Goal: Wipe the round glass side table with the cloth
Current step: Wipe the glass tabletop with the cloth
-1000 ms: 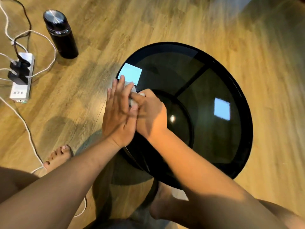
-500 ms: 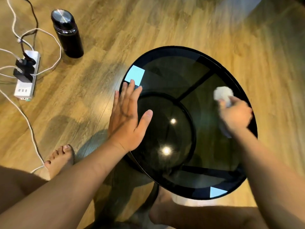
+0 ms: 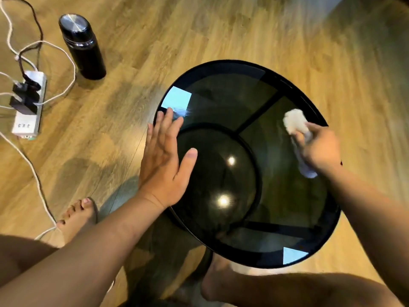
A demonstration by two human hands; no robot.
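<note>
- Glass of the round side table (image 3: 221,103) was seen low on the wooden floor (image 3: 221,29), between the person's legs.
- White cloth (image 3: 295,123) was bunched in the right hand (image 3: 318,149), closed around it near the far right rim, presumably for wiping.
- Left hand (image 3: 164,158) was spread flat and empty on the left edge, probably to steady the top.
- Black flask (image 3: 83,44) and power strip (image 3: 27,105) with cables were left well apart; nothing was blocking the glass.

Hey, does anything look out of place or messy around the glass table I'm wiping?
Nothing spilled or damaged. Only oddity: a white power strip with tangled white and black cables sprawls on the wooden floor, left of the round black glass side table.
</note>
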